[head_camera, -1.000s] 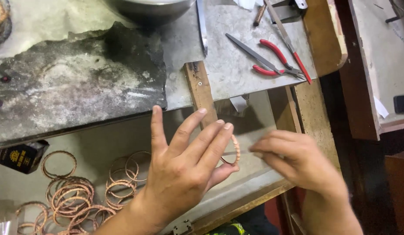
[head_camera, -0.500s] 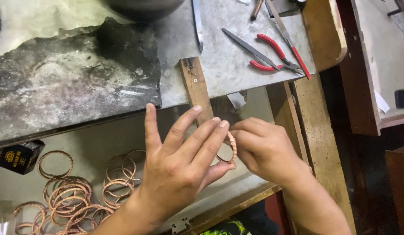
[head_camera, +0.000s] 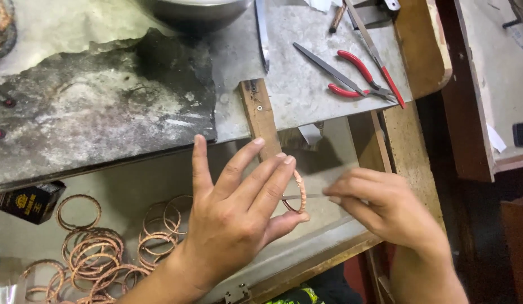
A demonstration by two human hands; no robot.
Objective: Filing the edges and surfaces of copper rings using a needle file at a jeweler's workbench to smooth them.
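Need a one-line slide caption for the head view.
Left hand holds a copper-coloured bangle while the right hand works a thin metal tool against it, above loose bangles.

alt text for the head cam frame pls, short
A left hand presses a copper-coloured bangle against a wooden peg while the right hand works a thin tool through it. More bangles lie in the tray below.
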